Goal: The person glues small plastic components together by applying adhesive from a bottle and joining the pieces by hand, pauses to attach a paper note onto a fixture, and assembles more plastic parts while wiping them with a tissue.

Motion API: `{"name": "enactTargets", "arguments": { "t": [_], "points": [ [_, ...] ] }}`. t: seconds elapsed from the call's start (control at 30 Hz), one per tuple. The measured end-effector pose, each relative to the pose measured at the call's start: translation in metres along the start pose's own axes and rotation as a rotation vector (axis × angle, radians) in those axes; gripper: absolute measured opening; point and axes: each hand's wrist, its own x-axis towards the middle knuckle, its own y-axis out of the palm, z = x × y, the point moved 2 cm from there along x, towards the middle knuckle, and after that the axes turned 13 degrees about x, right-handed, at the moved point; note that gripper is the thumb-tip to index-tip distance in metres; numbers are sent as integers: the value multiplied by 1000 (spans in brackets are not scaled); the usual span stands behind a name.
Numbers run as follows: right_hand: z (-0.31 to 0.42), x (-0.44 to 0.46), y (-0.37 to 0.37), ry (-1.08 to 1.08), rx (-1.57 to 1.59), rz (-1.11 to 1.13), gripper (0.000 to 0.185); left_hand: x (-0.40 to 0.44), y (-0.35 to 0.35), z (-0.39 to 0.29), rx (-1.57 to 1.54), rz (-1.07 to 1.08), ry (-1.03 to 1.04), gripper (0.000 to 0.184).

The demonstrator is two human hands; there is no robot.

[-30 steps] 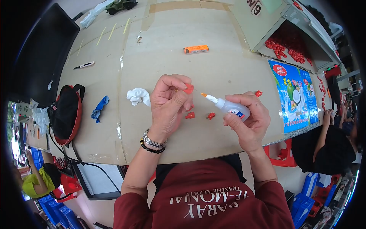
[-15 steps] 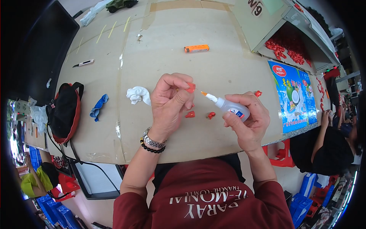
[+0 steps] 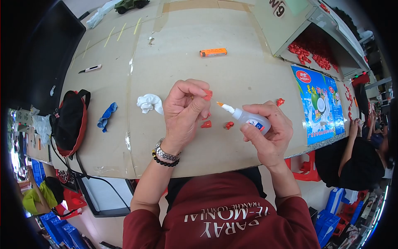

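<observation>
Two hands of mine are at work over the counter (image 3: 182,45), each closed on something. My left hand (image 3: 183,112) pinches a small red piece (image 3: 208,95) between thumb and fingertips, just left of the bottle (image 3: 248,119) and slightly beyond it; I seem to grip it near one side so that the rest juts clear of my fingers. My right hand (image 3: 275,130) is wrapped around the bottle itself, thumb on one side and fingers on the other, probably to steer it and squeeze it alike. It lies tilted almost flat, its orange tip (image 3: 219,103) aimed towards the red piece, near but not touching.

Left of the bottle and a little closer to me lie two loose red bits (image 3: 206,124) (image 3: 229,125), perhaps put there to be within easy reach; another red bit (image 3: 280,101) sits to its right. Past my left hand, well left of the bottle, is a crumpled white cloth (image 3: 150,103), maybe set aside for wiping. The orange box (image 3: 213,52) rests well beyond the bottle, out of the way of both wrists.
</observation>
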Motion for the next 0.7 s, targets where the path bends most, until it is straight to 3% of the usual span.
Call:
{"name": "enactTargets", "arguments": {
  "t": [0.23,0.3,0.43,0.6,0.7],
  "points": [
    [3,1,2,34,39,13,27,0,0,1,-17,-23,-40,8],
    [3,3,5,201,367,-127,31,1,-1,1,-72,-41,-75,7],
    [-16,15,0,359,683,-226,41,4,-9,7,-353,-62,-217,9],
    [-46,12,-15,465,751,-228,36,6,-14,13,-575,-68,-257,15],
    [-47,6,-15,553,557,-110,29,5,-14,13,-600,-99,-301,14]
  ]
}}
